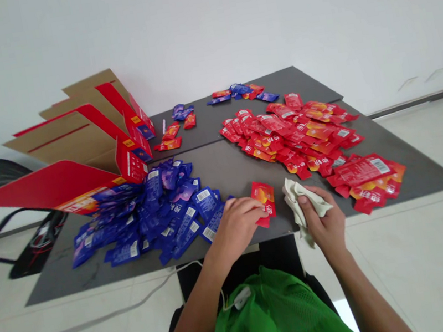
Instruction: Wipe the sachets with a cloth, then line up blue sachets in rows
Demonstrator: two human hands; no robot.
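My left hand [242, 220] is closed on the lower left edge of a red and orange packet [265, 195] near the table's front edge. Whether that is one packet or two overlapping, I cannot tell. In my right hand [325, 217] is a crumpled whitish cloth [295, 199], pinched between thumb and fingers just right of the packet. A heap of blue packets [172, 202] lies to the left of my left hand. Beyond and right of my right hand spreads a large pile of red packets [283, 133], with a smaller red stack [368, 176] nearer the front edge.
Open red cardboard boxes [88, 148] stand at the table's left, flaps raised. Small groups of red packets [170, 135] and blue packets [241, 90] lie at the back of the grey table [212, 162]. A white cable [114, 312] runs in from the left. A wall stands behind.
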